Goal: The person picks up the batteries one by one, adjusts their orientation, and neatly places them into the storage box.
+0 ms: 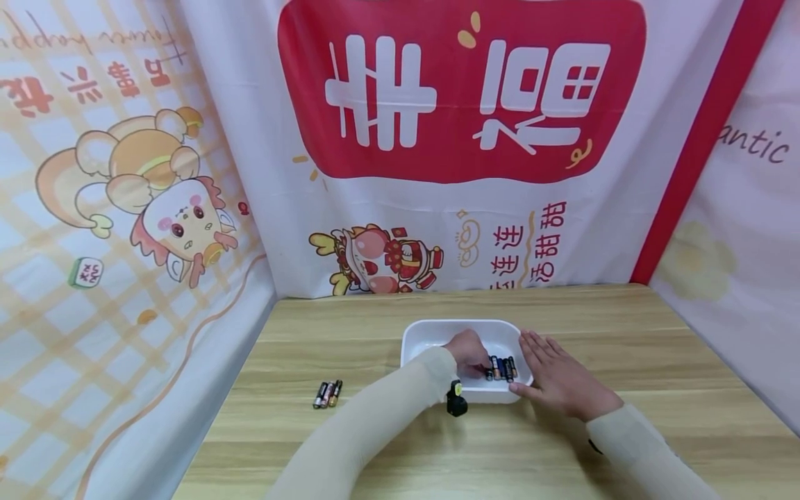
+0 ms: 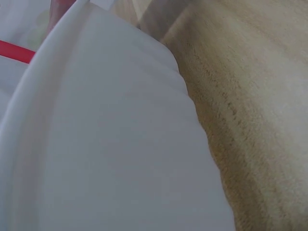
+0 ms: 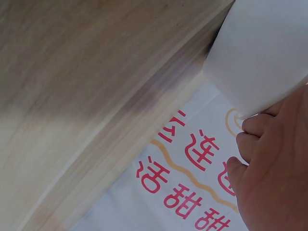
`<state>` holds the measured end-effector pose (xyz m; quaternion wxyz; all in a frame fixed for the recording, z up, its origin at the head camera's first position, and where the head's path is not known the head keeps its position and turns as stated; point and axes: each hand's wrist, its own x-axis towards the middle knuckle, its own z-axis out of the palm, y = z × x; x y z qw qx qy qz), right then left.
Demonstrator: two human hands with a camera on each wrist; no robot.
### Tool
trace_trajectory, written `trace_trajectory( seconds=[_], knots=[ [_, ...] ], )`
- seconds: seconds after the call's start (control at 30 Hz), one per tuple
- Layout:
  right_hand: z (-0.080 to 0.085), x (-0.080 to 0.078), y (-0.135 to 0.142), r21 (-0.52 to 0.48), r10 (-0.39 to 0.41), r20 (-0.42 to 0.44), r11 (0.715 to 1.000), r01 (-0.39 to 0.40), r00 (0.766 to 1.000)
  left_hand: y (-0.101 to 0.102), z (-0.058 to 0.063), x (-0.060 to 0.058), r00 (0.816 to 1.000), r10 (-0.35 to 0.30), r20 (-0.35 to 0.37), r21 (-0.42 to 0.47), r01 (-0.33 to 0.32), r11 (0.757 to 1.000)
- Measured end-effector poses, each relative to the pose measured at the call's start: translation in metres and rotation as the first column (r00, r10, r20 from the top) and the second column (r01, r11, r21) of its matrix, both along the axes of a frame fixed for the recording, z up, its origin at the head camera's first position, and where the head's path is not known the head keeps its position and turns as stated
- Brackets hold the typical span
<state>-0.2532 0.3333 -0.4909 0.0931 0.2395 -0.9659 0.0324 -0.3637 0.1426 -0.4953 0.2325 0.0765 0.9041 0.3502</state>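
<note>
A white plastic tray [image 1: 431,394] stands on the wooden table, with a row of several small batteries [image 1: 505,369] lying at its right end. My left hand [image 1: 467,351] reaches down into it from the front, fingers bent and pinching at the leftmost battery [image 1: 489,374], which they partly cover. Outside the tray, my right hand [image 1: 559,375] lies with straight fingers along the right rim and its thumb at the front right corner. The left wrist view is filled by the tray's outer wall [image 2: 120,125]; the right wrist view shows my right hand [image 3: 276,159] against the tray's side [image 3: 260,53].
Left of the tray, a small group of batteries [image 1: 328,394] lies side by side on the wooden table [image 1: 281,444]. Printed cloth [image 1: 462,208] hangs behind the table, and more cloth [image 1: 125,278] stands along its left and right sides.
</note>
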Motion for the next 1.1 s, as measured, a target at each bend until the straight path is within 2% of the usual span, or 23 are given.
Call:
trace_trajectory(
  seconds=[0.17, 0.4, 0.63, 0.77, 0.87, 0.97, 1.1],
  knots=[
    [-0.001, 0.000, 0.001, -0.005, 0.001, -0.002, 1.000, -0.001, 1.000, 0.001, 0.005, 0.004, 1.000, -0.011, -0.005, -0.043, 0.011, 0.999],
    [-0.001, -0.001, 0.001, -0.002, -0.014, 0.020, 1.000, 0.014, 1.000, 0.004, 0.003, 0.004, 0.999, -0.020, -0.029, -0.061, 0.018, 0.998],
    [0.001, 0.000, 0.000, 0.008, -0.022, 0.036, 1.000, 0.022, 0.999, -0.005, 0.009, 0.005, 0.999, -0.032, 0.025, 0.022, 0.031, 0.999],
    [0.003, -0.002, -0.002, 0.021, -0.008, 0.025, 1.000, 0.008, 1.000, -0.022, 0.021, 0.010, 0.998, -0.061, -0.004, 0.054, 0.062, 0.997],
    [0.005, -0.003, -0.001, 0.014, -0.012, 0.032, 1.000, 0.011, 0.999, -0.036, 0.034, 0.014, 0.997, -0.078, -0.004, 0.125, 0.078, 0.989],
    [0.005, -0.005, 0.000, 0.001, -0.031, 0.060, 1.000, 0.031, 0.998, -0.051, 0.046, 0.016, 0.997, -0.068, 0.033, 0.209, 0.060, 0.976],
    [0.008, -0.005, 0.001, 0.018, -0.039, 0.041, 0.999, 0.038, 0.998, -0.070, 0.055, 0.018, 0.997, -0.043, 0.061, 0.247, 0.027, 0.969]
  ],
)
